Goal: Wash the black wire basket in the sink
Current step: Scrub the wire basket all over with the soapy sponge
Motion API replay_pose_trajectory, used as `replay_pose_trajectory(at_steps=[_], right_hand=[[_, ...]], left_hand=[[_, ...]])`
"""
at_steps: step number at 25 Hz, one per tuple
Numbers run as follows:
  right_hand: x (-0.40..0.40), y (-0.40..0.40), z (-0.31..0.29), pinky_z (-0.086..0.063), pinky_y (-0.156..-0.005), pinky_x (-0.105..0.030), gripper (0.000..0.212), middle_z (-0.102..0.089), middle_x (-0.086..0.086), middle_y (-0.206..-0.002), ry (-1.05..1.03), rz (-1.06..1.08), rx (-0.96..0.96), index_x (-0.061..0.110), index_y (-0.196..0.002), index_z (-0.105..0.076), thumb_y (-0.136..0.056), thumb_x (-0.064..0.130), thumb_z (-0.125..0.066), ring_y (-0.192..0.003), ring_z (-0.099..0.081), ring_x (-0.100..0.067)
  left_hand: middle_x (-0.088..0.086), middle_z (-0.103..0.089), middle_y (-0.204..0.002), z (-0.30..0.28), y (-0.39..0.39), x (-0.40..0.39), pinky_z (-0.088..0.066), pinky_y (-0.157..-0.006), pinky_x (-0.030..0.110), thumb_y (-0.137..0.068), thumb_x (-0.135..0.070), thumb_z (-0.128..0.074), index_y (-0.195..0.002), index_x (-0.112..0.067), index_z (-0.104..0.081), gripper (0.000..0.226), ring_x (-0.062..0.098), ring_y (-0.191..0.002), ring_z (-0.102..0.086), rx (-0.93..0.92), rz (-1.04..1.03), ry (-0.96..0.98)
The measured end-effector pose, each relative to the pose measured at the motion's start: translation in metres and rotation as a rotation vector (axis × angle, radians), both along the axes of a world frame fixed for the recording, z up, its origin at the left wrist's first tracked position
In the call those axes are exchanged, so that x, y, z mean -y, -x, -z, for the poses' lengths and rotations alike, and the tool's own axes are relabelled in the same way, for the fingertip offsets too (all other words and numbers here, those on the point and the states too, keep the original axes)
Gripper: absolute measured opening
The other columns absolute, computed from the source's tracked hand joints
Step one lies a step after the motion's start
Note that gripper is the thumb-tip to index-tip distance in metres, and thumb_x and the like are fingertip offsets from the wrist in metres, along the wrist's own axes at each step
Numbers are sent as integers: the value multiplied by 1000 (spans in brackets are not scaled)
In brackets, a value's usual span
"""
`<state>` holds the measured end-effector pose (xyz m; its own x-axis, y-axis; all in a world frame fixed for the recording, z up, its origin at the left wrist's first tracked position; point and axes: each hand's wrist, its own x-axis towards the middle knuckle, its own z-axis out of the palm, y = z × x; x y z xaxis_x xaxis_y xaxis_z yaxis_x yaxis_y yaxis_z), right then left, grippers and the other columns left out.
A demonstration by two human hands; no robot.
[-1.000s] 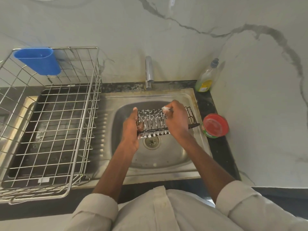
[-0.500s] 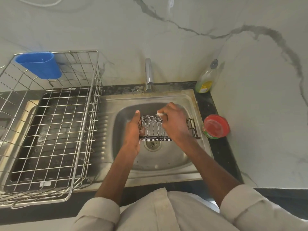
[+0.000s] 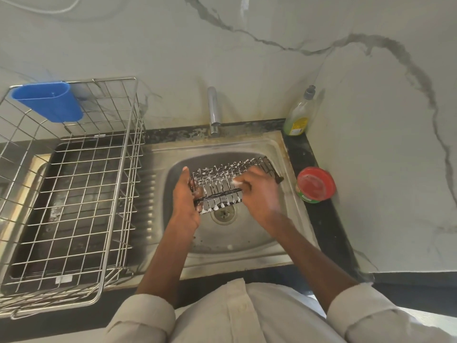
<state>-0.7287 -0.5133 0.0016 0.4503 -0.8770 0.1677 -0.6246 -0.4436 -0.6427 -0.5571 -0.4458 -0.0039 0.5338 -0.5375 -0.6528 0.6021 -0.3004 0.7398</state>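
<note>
The black wire basket (image 3: 228, 184) is being held tilted above the sink (image 3: 277, 149) bowl, just over the drain (image 3: 224, 213), its wires streaked with white suds. The left hand (image 3: 184, 198) is gripping the basket's end at nine o'clock, fingers hooked through the wires. The right hand (image 3: 257, 194) is lying over the basket's three o'clock side, fingers curled round something small and white; whether that is a scrubber or only foam is too blurred to tell.

Judging by the lather and no water showing at the tap (image 3: 213, 110), at twelve o'clock from the basket, the soaping step is in hand and rinsing is not yet done. The next move probably calls for turning the basket to reach unscrubbed wires, then opening the tap while the left hand is holding firm, since soapy wire is likely slippery.

Outward at two o'clock a soap bottle (image 3: 298, 115) is standing; at three o'clock a red-lidded tub (image 3: 315, 184). At nine o'clock a steel drying rack (image 3: 74, 184) is carrying a blue holder (image 3: 48, 100).
</note>
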Motion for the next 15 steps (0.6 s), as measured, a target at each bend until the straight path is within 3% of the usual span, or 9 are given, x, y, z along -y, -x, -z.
replay_pose_trajectory(at_steps=[2,4,6,8,11,12,15], right_hand=[[5,7,5,-34,-60,-6,28,-67,-1,-96,40,-43,-41,8,-93,-78,-84,-16,-65,-74,-61,-12],[27,22,10,-34,-60,-10,28,-66,-4,-97,40,154,-33,7,-91,-75,-82,-18,-65,-79,-66,-22],[34,28,10,-37,-61,-4,26,-66,-5,-102,-36,322,-48,7,-95,-74,-85,-15,-65,-83,-65,-20],[13,8,6,-35,-59,-5,26,-65,-4,-106,-16,223,-89,8,-97,-73,-86,-13,-64,-83,-62,-16],[-17,-14,12,-30,-62,-6,31,-66,-6,-101,160,-127,-65,6,-93,-74,-77,-19,-69,-77,-60,-15],[-9,-9,14,-29,-62,-7,30,-66,-5,-100,178,-111,-62,8,-94,-74,-79,-17,-68,-77,-59,-14],[30,22,19,-32,-60,-20,23,-67,-1,-95,70,310,19,14,-90,-72,-84,-9,-70,-82,-64,-24]], left_hand=[[-9,-50,-66,1,-3,-4,-31,-59,28,-102,-59,-57,-91,-25,-59,36,8,-56,-41,2,-25,0],[-9,-52,-67,0,-7,-8,-34,-60,27,-103,-57,-58,-97,-23,-61,35,7,-57,-42,3,-50,12],[-10,-51,-64,-1,-8,-9,-35,-59,27,-103,-57,-58,-98,-24,-61,34,6,-54,-42,-5,-63,4],[-11,-48,-59,-2,-4,-6,-31,-56,27,-103,-56,-58,-91,-25,-57,33,7,-51,-39,-28,-66,8],[-11,-51,-57,-3,0,-2,-30,-52,25,-102,-52,-61,-95,-23,-57,31,6,-50,-40,-57,-100,-7],[-10,-52,-59,-1,-1,-3,-29,-49,24,-102,-50,-61,-97,-21,-57,30,6,-49,-40,-73,-112,0],[-8,-51,-64,9,-11,-7,-30,-45,23,-101,-49,-63,-108,-16,-56,34,6,-47,-41,-114,-143,18]])
